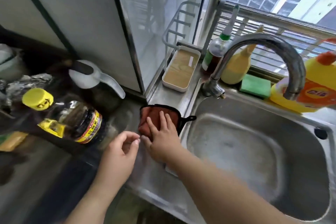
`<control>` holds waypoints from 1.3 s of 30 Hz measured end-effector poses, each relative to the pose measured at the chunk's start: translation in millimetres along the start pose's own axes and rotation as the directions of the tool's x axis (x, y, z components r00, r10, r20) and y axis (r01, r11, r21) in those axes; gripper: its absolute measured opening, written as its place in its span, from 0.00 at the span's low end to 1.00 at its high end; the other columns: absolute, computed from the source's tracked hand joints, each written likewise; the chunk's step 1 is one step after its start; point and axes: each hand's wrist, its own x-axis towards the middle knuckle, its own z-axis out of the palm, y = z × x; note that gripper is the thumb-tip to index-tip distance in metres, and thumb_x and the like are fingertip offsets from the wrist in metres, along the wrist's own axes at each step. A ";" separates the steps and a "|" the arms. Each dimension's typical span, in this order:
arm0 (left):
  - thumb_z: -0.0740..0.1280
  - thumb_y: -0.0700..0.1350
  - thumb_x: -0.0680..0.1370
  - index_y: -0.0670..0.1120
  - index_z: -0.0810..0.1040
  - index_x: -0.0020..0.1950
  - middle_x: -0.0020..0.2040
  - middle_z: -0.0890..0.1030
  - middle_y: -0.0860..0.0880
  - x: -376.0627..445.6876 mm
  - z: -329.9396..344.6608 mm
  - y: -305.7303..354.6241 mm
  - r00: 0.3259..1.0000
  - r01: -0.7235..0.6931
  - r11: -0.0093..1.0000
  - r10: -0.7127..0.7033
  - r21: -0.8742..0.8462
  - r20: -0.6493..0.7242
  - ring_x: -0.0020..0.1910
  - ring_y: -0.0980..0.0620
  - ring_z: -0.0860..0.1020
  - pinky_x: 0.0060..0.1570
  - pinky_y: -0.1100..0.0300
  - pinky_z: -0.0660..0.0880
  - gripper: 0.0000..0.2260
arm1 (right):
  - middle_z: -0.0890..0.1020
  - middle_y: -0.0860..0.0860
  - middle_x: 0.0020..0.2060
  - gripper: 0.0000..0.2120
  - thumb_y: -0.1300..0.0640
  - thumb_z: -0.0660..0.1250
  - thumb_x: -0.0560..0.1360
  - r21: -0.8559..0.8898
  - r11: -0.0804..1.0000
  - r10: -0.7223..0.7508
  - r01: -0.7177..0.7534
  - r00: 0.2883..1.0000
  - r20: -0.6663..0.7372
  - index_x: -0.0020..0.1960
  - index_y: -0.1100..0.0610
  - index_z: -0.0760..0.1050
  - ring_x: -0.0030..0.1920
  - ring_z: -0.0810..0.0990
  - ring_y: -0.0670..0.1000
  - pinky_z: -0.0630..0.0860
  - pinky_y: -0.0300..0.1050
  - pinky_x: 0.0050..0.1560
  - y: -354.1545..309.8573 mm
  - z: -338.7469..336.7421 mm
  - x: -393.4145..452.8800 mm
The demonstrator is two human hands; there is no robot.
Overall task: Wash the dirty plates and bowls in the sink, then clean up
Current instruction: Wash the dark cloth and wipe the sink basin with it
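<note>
So the washing part looks pretty much done here: no plates or bowls are seen anywhere in the sink [258,160], the basin is bare apart from a wet sheen, and no water is seen coming out of the faucet [272,49]. What's left is judged to be the clean-up bit, i.e. wiping down the steel surround and putting the cloth away. The reddish-brown dishcloth [154,118] with black trim is found on the steel ledge just off the sink's left rim, near the back-left corner of the sink unit, folded into a rough pad. Its long axis is run roughly from near-left to far-right, and the little black hanging loop is pointed right, out over the sink's rim. The right hand [163,138] is laid flat on the cloth, fingers straight and spread, pressing rather than gripping. The left hand [120,152] is held just beside the cloth's near-left corner, fingers loosely curled with nothing in them, not quite touching it as far as can be told. Off to the left on the dark counter a soy sauce bottle [72,120] with a yellow cap is stood, and a green sponge [255,85] and yellow detergent bottle [320,85] are parked along the back edge by the window.
</note>
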 end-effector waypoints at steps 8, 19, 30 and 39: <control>0.66 0.36 0.77 0.53 0.76 0.43 0.42 0.83 0.53 -9.0 -11.1 -18.6 0.997 0.046 0.999 -0.046 -0.001 -0.056 0.43 0.55 0.81 0.46 0.59 0.77 0.10 | 0.33 0.57 0.76 0.31 0.38 0.47 0.80 -0.007 0.997 0.071 -0.072 0.997 -0.028 0.79 0.46 0.43 0.74 0.29 0.61 0.31 0.57 0.72 -1.9 2.9 35.6; 0.63 0.34 0.77 0.51 0.76 0.41 0.40 0.83 0.50 -49.2 1.2 -26.3 0.996 0.049 0.998 -0.052 -0.048 -0.067 0.41 0.50 0.82 0.45 0.54 0.77 0.12 | 0.67 0.58 0.72 0.31 0.33 0.43 0.78 -0.123 0.987 -0.123 0.102 0.978 -0.169 0.70 0.45 0.70 0.74 0.62 0.61 0.54 0.58 0.68 -34.0 106.7 -114.8; 0.61 0.32 0.78 0.44 0.76 0.42 0.39 0.82 0.48 -97.3 34.3 -2.5 0.994 0.038 0.995 -0.027 -0.096 0.110 0.36 0.53 0.81 0.37 0.63 0.75 0.10 | 0.59 0.48 0.76 0.22 0.39 0.44 0.81 -0.083 0.972 0.186 -0.221 0.932 -0.311 0.75 0.34 0.51 0.76 0.52 0.50 0.45 0.44 0.74 156.2 98.1 -281.6; 0.63 0.34 0.77 0.48 0.76 0.40 0.39 0.82 0.46 -90.7 80.1 28.2 0.972 0.032 0.997 -0.016 -0.066 0.236 0.43 0.41 0.81 0.50 0.49 0.76 0.11 | 0.62 0.52 0.75 0.24 0.37 0.47 0.77 0.011 0.920 0.381 -0.392 0.888 -0.256 0.71 0.35 0.63 0.74 0.58 0.57 0.53 0.55 0.69 98.7 102.7 -259.3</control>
